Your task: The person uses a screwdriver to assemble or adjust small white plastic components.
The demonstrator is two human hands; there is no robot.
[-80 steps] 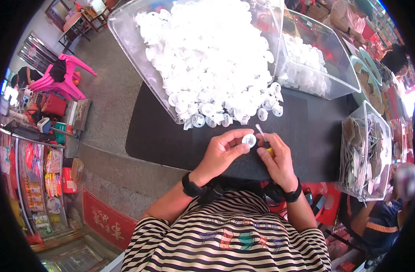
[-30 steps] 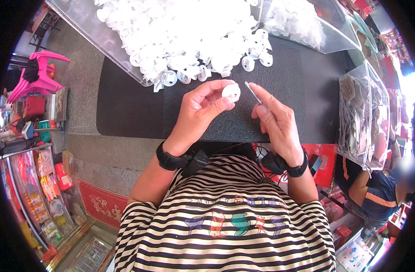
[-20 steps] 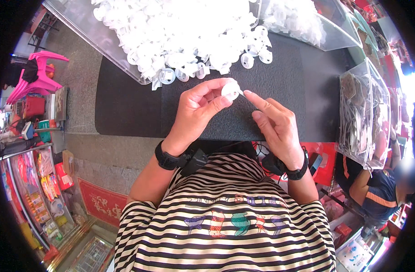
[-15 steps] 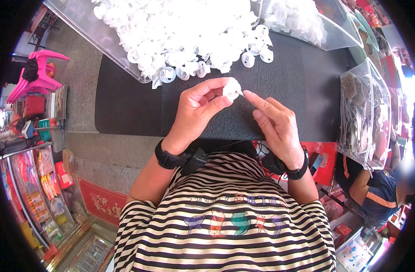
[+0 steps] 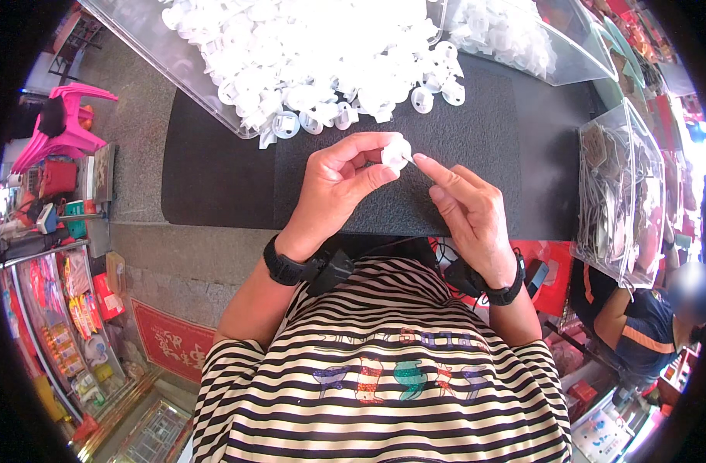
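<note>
"Hands?"
"My left hand (image 5: 333, 181) pinches a white part (image 5: 395, 153) above the black tabletop (image 5: 222, 174); my right hand (image 5: 471, 210) grips a slim tool (image 5: 407, 159), mostly hidden, tip at the part."
"Writing?"
"Lettering (image 5: 403, 339) across my striped shirt (image 5: 384, 424); characters (image 5: 175, 347) on a red mat (image 5: 148, 322)."

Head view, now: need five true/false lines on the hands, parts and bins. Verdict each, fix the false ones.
1. The left hand grips a small round white plastic part. True.
2. The right hand is empty. False: it holds a slim metal tool, mostly hidden, pointed at the part.
3. A heap of white plastic pieces lies beyond the hands. True.
4. The clear rectangular plastic bin at the right holds bright pink balls. False: it holds flat greyish pieces and pale cord-like strands.
5. Black wristbands are on both wrists. True.
</note>
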